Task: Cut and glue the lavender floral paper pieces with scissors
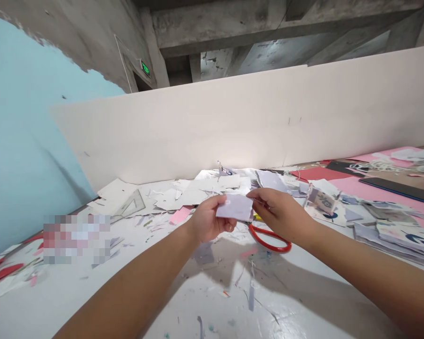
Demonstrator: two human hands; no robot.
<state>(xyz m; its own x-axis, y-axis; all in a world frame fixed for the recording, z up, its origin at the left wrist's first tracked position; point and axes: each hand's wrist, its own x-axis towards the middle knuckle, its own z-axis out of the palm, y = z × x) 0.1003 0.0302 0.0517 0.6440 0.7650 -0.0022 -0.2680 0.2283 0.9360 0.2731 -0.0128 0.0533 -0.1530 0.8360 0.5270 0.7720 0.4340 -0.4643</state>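
Note:
Both hands meet above the white table (92, 301), near its middle. My left hand (207, 221) pinches the left edge of a small pale lilac piece of paper (236, 207). My right hand (281, 212) is closed on red-handled scissors (270, 238), whose loop hangs below the hand. The blades are hidden behind the paper and the fingers. Scraps of cut paper lie all over the table under the hands.
A heap of white paper offcuts (198, 190) lies beyond the hands, with a clear set square (132, 205) to the left. Pink and red sheets (367, 186), printed cuttings (392, 230) and a dark phone (399, 188) are at the right. A tall white board (250, 122) closes the back.

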